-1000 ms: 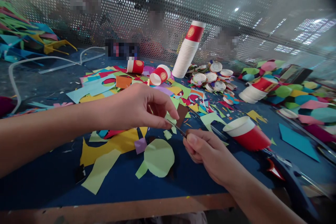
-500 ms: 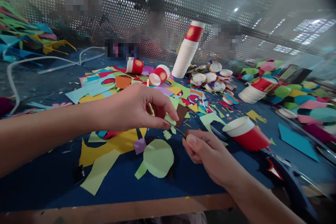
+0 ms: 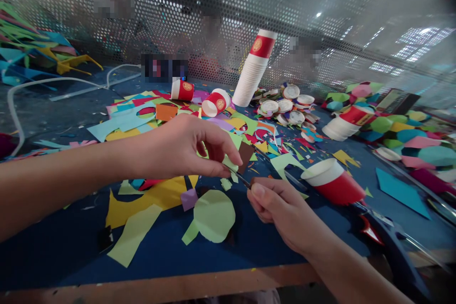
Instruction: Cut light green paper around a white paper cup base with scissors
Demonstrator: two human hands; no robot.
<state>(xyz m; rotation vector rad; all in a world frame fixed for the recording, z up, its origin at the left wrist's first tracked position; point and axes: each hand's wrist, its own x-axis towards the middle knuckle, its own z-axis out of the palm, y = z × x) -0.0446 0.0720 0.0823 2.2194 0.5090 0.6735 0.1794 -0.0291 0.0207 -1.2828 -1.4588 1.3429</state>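
Now, the right hand is closed on a slim dark tool, angled up toward the left hand, whose thumb and forefinger are curled at its far end; whether they pinch it, I can't tell! Right below, a pale green disc lies on the blue desk, yellow paper to its left. Out right, a tilted red-and-white cup sits by a dark blue glue gun. And farther back, a tall, leaning cup stack before perforated mesh!
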